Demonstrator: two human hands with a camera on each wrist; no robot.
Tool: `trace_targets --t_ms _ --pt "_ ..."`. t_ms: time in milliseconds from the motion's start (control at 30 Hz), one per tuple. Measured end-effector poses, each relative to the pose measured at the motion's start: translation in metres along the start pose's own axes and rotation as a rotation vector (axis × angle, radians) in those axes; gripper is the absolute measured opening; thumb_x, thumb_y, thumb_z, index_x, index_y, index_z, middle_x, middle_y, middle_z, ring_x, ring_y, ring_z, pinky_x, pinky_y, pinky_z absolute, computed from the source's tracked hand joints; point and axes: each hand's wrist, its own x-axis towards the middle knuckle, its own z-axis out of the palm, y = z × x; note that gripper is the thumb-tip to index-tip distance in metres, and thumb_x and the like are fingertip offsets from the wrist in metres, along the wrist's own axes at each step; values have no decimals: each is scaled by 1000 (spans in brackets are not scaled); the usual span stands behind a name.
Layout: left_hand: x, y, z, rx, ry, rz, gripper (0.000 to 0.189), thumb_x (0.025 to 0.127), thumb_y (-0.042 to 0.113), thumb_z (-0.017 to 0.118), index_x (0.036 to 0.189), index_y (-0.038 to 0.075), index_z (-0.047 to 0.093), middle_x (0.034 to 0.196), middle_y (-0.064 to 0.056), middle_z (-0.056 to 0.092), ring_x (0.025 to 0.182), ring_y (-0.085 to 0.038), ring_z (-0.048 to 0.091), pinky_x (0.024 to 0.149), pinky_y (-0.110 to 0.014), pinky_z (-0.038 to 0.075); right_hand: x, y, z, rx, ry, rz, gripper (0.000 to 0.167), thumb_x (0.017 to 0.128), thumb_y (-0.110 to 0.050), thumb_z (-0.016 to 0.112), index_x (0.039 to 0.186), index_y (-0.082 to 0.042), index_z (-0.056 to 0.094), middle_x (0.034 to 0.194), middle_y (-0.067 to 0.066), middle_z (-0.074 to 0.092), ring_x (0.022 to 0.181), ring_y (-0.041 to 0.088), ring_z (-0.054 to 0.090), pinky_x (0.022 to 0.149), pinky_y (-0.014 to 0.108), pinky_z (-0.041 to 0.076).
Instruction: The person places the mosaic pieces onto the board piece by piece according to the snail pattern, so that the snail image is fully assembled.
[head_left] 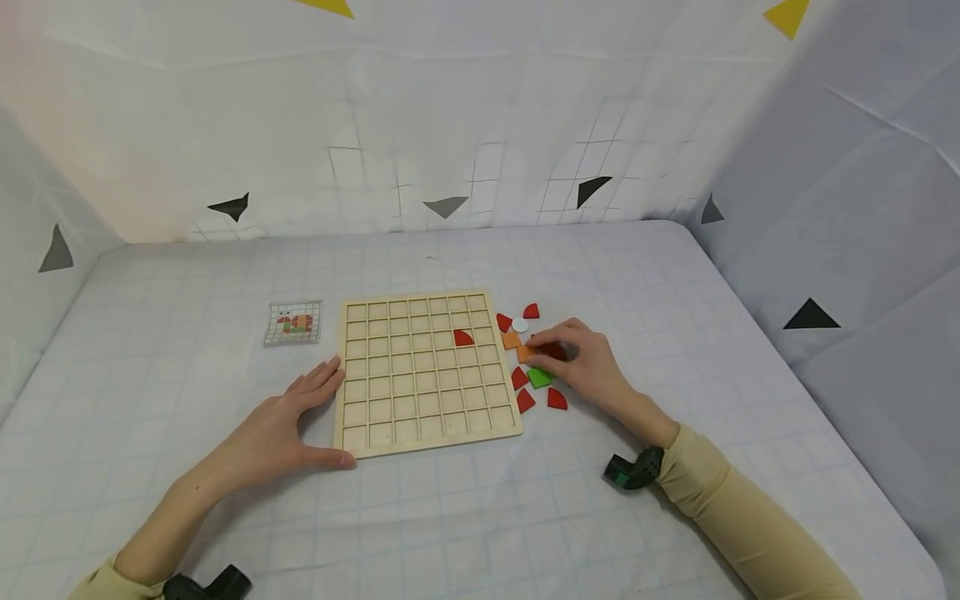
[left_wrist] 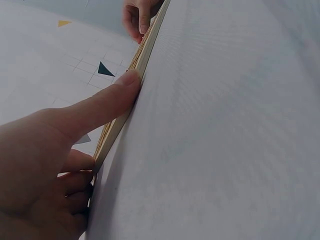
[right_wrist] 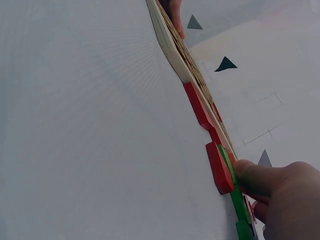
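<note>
A square wooden grid board (head_left: 405,386) lies flat on the table. My left hand (head_left: 279,429) rests at its left side, fingers along the edge and thumb by the near-left corner. One red quarter-circle tile (head_left: 462,337) sits in a cell towards the board's upper right. Beyond the right edge, my right hand (head_left: 596,371) pinches an orange square tile (head_left: 523,354) between thumb and fingertips. Around it lie another orange tile (head_left: 511,340), a white round tile (head_left: 520,324), a green tile (head_left: 539,377) and several red quarter-circle tiles (head_left: 557,398). Part of a red piece is hidden beneath the right hand.
A small card (head_left: 293,323) with a coloured picture on a grid lies left of the board's far corner. White cloth walls (head_left: 450,125) with dark triangles enclose the table (head_left: 465,525) at the back and sides. Black devices (head_left: 633,469) are worn at both wrists.
</note>
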Motion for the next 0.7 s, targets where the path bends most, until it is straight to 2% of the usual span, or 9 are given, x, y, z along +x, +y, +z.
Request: trace_targets --t_ms 167,367,467,600,700 --pt "0 0 -1 1 -2 -1 121 65 72 79 158 12 31 168 -1 17 149 -48 17 113 -71 20 3 -2 -2 8 14 4 30 80 -18 84 109 -16 77 100 -2 72 97 15 59 82 30 52" --pt "-1 -1 -2 -1 8 -5 122 64 72 79 157 11 31 168 -1 17 149 -48 17 114 -71 19 15 -21 2 -1 -6 36 27 82 -20 84 108 -16 77 99 3 71 99 19 60 86 40 54" --pt "-1 0 -2 -5 5 -3 122 64 71 79 157 11 31 168 -2 17 150 -48 17 114 -71 19 20 -29 9 -10 -19 57 26 81 -22 84 106 -16 78 93 3 69 94 21 59 76 35 52" --pt "0 0 -1 -3 2 -2 122 64 72 79 157 11 31 168 -2 18 149 -48 17 114 -70 19 28 -36 21 -13 -36 55 24 81 -23 85 103 -17 79 85 -2 67 82 23 54 61 27 40" --pt "0 0 1 2 8 1 123 63 72 79 157 11 31 168 -3 18 149 -48 18 115 -70 19 35 -41 30 -9 -52 30 24 81 -22 85 103 -16 79 85 -3 68 80 23 53 60 26 38"
